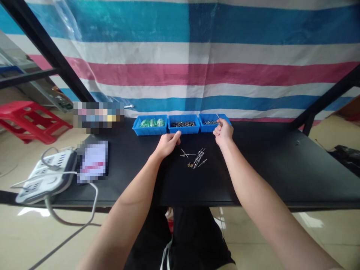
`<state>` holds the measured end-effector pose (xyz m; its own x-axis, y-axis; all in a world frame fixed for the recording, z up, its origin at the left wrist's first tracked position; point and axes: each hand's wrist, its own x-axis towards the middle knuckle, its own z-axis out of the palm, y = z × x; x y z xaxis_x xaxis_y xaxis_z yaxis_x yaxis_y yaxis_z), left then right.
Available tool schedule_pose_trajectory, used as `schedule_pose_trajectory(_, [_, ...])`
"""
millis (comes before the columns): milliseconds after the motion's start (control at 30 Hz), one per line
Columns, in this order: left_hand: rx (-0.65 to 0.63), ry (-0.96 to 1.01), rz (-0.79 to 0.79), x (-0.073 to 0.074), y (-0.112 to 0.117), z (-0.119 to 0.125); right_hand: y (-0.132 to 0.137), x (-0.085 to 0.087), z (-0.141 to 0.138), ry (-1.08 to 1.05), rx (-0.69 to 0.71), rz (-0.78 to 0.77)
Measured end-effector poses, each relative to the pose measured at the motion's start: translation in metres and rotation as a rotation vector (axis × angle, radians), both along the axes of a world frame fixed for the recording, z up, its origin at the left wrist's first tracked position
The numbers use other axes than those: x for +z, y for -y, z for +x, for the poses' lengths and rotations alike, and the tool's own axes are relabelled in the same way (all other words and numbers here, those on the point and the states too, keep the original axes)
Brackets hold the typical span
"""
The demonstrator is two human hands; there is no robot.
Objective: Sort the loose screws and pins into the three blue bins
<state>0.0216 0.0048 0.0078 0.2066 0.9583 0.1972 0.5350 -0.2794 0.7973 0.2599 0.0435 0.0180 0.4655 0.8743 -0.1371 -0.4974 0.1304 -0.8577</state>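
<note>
Three small blue bins stand in a row at the back of the black table (281,168). The left bin (150,126) holds green parts, the middle bin (183,125) dark brassy parts, the right bin (211,123) silvery screws. My right hand (223,132) hovers at the right bin's front edge, fingers pinched on a thin silver screw (218,116). My left hand (168,143) rests curled on the table just before the middle bin; what it holds, if anything, is hidden. A small pile of loose screws and brass bits (196,158) lies between my hands.
A white power strip (46,176) with grey cables sits at the table's left edge, beside a blurred flat item (92,160). A red plastic stool (30,119) stands on the floor at left. A striped tarp (197,56) hangs behind; black frame bars slant at both sides.
</note>
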Motion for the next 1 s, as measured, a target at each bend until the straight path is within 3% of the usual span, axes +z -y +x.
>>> schedule_pose_trajectory(267, [-0.017, 0.010, -0.011, -0.001, -0.001, 0.000, 0.000, -0.001, 0.005, -0.121, 0.008, 0.023])
schedule_pose_trajectory(600, [-0.023, -0.008, 0.003, -0.005, -0.003, -0.001, 0.001, -0.003, -0.001, -0.003, 0.038, 0.090])
schedule_pose_trajectory(800, [-0.030, -0.078, 0.023, -0.001, -0.001, -0.001, 0.002, -0.013, -0.012, 0.467, 0.168, 0.188])
schedule_pose_trajectory(1000, [-0.039, -0.088, 0.044, 0.000, -0.001, -0.001, 0.023, -0.016, -0.028, 1.130, 0.587, 0.332])
